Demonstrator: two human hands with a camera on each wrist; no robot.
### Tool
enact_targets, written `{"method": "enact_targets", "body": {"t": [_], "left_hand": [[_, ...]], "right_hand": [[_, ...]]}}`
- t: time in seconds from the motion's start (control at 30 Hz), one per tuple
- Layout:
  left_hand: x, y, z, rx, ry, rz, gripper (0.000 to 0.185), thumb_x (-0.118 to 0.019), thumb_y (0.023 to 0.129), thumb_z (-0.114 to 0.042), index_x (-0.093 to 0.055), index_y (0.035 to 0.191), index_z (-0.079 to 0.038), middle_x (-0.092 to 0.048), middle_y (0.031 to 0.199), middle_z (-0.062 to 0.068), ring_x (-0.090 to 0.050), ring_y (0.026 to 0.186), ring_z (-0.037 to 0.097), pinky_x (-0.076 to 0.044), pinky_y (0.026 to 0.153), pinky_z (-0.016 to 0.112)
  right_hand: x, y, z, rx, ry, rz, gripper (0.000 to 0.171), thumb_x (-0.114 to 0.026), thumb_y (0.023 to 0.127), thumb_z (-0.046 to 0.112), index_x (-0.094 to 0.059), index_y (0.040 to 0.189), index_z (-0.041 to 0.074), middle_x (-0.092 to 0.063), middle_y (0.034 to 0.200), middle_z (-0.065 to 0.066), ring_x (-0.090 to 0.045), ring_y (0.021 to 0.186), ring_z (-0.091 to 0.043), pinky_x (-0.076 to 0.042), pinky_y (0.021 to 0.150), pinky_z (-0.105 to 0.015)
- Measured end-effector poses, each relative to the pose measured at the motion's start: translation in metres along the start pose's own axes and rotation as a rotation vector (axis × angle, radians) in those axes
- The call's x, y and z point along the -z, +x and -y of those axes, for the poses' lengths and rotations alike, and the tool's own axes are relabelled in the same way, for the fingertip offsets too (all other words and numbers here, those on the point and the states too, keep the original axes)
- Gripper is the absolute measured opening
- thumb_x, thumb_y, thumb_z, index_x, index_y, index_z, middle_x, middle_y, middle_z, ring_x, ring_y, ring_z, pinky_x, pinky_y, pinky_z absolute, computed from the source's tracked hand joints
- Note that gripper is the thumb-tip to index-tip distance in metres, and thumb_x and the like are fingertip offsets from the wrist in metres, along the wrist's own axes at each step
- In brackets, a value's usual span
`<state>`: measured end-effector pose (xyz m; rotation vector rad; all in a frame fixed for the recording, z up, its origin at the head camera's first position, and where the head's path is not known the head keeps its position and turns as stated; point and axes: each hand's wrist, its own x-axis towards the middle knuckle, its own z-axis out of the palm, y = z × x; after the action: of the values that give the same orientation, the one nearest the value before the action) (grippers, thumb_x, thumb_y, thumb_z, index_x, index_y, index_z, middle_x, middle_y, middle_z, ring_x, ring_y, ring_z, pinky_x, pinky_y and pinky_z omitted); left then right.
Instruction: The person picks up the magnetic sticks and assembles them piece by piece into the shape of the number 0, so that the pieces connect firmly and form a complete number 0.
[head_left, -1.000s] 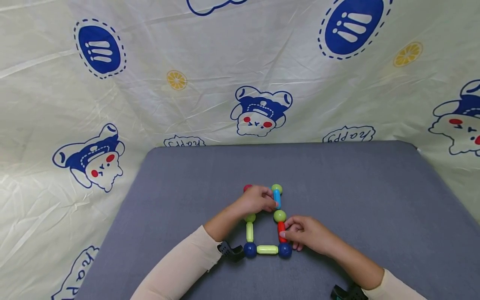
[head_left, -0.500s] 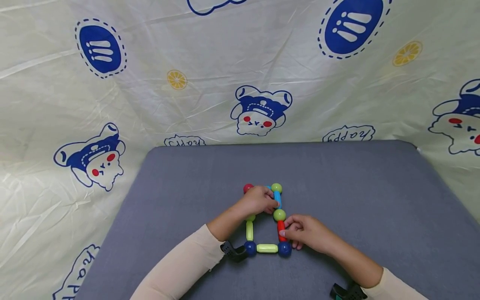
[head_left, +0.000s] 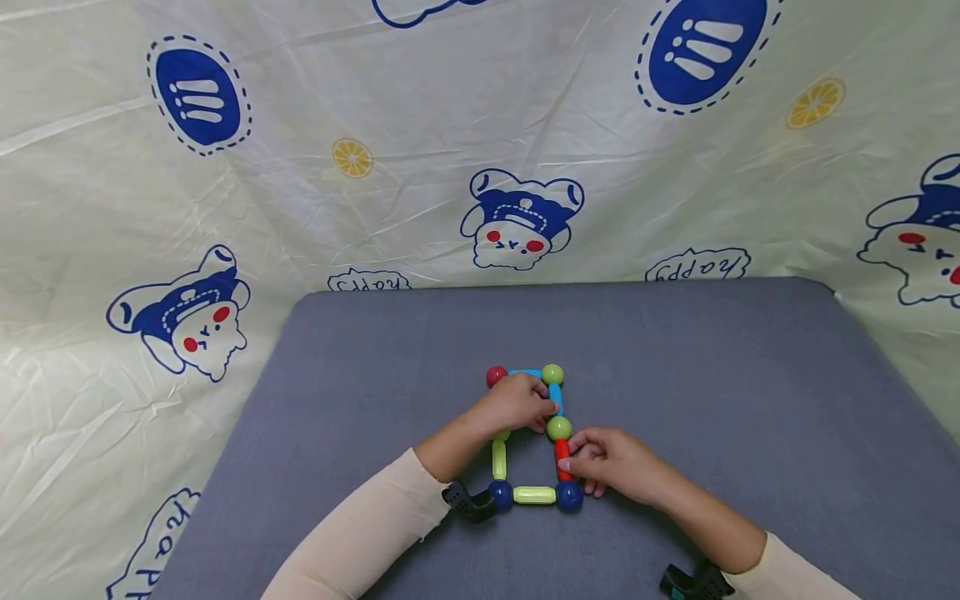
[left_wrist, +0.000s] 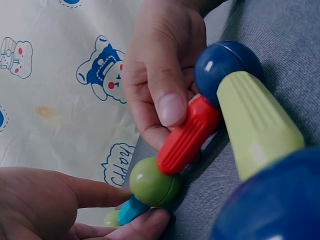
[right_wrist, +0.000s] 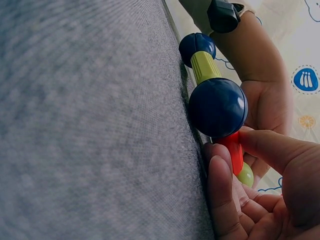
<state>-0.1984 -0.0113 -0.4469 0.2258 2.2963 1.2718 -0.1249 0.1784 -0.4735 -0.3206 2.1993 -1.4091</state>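
the frame of rods and balls is closing: left hand (head_left: 517, 404) pinches the blue rod (head_left: 555, 395), right hand (head_left: 611, 467) grips the red rod (head_left: 562, 461) (both meet the green ball (head_left: 558, 428)), so seating it squarely seems next.

- A grey table (head_left: 675, 375) with a cloth-like top fills the lower middle of the head view; its far corners are rounded.
- A cream sheet (head_left: 450, 125) hangs behind and around the table as a backdrop, creased and wrinkled.
- The sheet is printed with blue-capped bears (head_left: 521, 221), dark blue ovals (head_left: 197, 96) with dashed edges, lemon slices (head_left: 352, 158) and small "happy" clouds (head_left: 697, 267).
- The light is soft and even, with faint shadows on the table.
- No wall, floor or window shows past the sheet.
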Motion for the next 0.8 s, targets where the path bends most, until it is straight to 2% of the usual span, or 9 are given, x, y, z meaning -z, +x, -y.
{"method": "enact_targets", "body": {"t": [0.17,0.33,0.47,0.53,0.67,0.8], "left_hand": [[0.007,-0.003,0.002,-0.040,0.020,-0.014,0.028,-0.068,0.089,-0.016,-0.064,0.109,0.002,-0.073,0.083,0.010,-0.072,0.068,0.017,-0.058,0.063,0.027],[0.019,-0.009,0.002,-0.110,-0.034,-0.022,0.029,-0.068,0.088,-0.015,-0.063,0.110,0.002,-0.072,0.088,0.014,-0.071,0.077,0.029,-0.059,0.070,0.036],[0.029,-0.017,0.003,-0.161,-0.048,-0.041,0.032,-0.067,0.089,-0.015,-0.063,0.117,-0.001,-0.070,0.093,0.010,-0.068,0.084,0.033,-0.057,0.075,0.043],[0.034,-0.021,0.005,-0.178,-0.032,-0.054,0.031,-0.068,0.089,-0.016,-0.064,0.118,-0.003,-0.069,0.096,0.007,-0.067,0.084,0.029,-0.057,0.075,0.041],[0.042,-0.027,0.013,-0.198,-0.006,-0.073,0.030,-0.070,0.088,-0.015,-0.065,0.115,-0.003,-0.068,0.100,0.006,-0.063,0.083,0.015,-0.055,0.072,0.029],[0.049,-0.034,0.024,-0.215,0.036,-0.081,0.027,-0.072,0.086,-0.014,-0.068,0.111,-0.004,-0.068,0.098,0.007,-0.060,0.082,0.012,-0.050,0.067,0.022]], "right_hand": [[0.000,0.001,0.000,-0.020,0.000,-0.002,0.039,-0.069,0.089,0.034,-0.060,0.108,0.001,-0.067,0.075,-0.004,-0.062,0.063,-0.018,-0.055,0.056,-0.035],[0.000,0.002,-0.001,-0.027,-0.005,-0.003,0.039,-0.069,0.089,0.035,-0.060,0.108,0.001,-0.067,0.075,-0.004,-0.062,0.063,-0.018,-0.055,0.056,-0.036],[0.000,0.003,-0.001,-0.022,-0.005,-0.009,0.039,-0.069,0.089,0.034,-0.060,0.107,0.001,-0.067,0.074,-0.004,-0.062,0.062,-0.017,-0.055,0.056,-0.036],[0.000,0.003,-0.001,-0.030,-0.005,-0.014,0.039,-0.069,0.089,0.034,-0.060,0.107,0.001,-0.067,0.074,-0.005,-0.062,0.062,-0.018,-0.055,0.056,-0.036],[-0.001,0.002,-0.001,-0.048,-0.006,-0.019,0.039,-0.070,0.088,0.035,-0.060,0.107,0.002,-0.067,0.074,-0.004,-0.062,0.063,-0.019,-0.055,0.056,-0.035],[-0.002,0.002,0.001,-0.047,-0.003,-0.021,0.040,-0.070,0.088,0.035,-0.060,0.107,0.001,-0.068,0.076,-0.005,-0.062,0.064,-0.019,-0.055,0.056,-0.035]]}}
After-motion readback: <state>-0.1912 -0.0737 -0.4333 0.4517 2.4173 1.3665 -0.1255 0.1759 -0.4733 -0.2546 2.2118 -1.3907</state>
